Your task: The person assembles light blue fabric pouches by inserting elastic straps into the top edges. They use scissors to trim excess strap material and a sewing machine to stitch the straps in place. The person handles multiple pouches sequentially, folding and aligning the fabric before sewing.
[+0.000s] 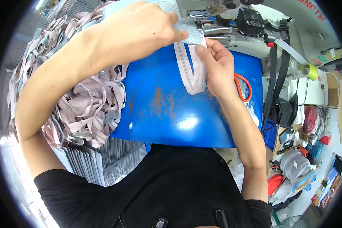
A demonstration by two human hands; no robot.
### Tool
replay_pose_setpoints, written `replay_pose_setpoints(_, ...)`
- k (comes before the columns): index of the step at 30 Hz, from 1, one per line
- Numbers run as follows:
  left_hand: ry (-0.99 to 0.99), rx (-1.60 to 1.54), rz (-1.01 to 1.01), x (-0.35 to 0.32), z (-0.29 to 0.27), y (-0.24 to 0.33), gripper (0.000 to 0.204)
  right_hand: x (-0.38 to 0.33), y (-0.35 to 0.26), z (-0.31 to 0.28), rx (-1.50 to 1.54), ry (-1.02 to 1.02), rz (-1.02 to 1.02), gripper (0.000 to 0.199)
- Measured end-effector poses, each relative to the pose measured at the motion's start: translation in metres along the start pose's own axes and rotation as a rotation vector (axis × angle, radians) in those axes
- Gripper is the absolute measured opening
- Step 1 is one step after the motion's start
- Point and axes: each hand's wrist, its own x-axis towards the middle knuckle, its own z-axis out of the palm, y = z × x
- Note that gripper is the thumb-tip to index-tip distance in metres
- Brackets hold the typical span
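My left hand (140, 30) presses a grey fabric piece (186, 32) flat at the far edge of the blue sewing table (167, 114), just in front of the sewing machine's presser foot (212, 28). My right hand (216, 64) pinches a pale zipper strip (192, 72) against that fabric. The strip loops down over the blue surface below my fingers. Both hands meet at the fabric's edge.
A large heap of pale zipper strips (83, 102) lies at the left, with stacked grey pieces (110, 159) below it. Orange-handled scissors (244, 87) rest under my right wrist. The white sewing machine (277, 22) stands behind. Thread spools and clutter (296, 163) fill the right side.
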Motion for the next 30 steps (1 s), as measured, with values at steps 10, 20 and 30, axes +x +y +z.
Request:
replay_pose_setpoints(10,0.074,-0.183,-0.266,0.021,0.021,0.062,0.034,-0.003,0.003,-0.004,-0.005,-0.05,-0.027,0.023)
replay_pose_setpoints(20,0.416,-0.426,-0.454,-0.011,0.053,0.113,0.07,-0.014,-0.001,-0.007,0.009,-0.046,-0.013,0.029)
replay_pose_setpoints(30,0.119,-0.258,-0.224,-0.051,0.036,0.106,0.076,-0.046,-0.019,-0.003,0.053,-0.022,0.07,0.036)
